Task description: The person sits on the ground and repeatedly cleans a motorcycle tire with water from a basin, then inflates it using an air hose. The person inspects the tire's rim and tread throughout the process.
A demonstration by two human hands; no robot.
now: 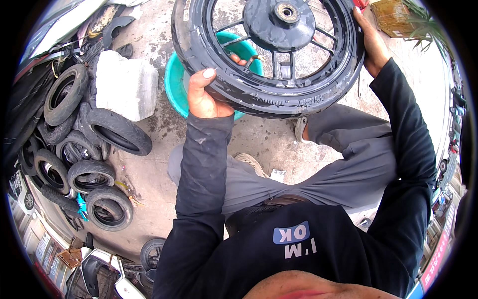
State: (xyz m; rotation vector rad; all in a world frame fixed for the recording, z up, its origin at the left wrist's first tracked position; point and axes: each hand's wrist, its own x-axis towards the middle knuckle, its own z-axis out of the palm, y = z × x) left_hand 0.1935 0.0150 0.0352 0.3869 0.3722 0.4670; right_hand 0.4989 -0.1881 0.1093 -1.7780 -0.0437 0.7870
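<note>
A wet black wheel with its tyre mounted (303,99) is raised in front of me above a teal basin (175,82), which it partly hides. My left hand (206,94) grips the tyre's lower left, thumb outside, with fingertips showing through between the spokes. My right hand (373,45) holds the tyre's upper right edge, its fingers partly hidden. The hub (279,27) has a bearing at its centre.
Several used tyres (109,207) are heaped at the left beside a white block (124,84). My legs (348,169) are bent below the wheel. A wooden box (386,17) and plant (425,27) stand at upper right; part of a scooter (104,271) shows lower left.
</note>
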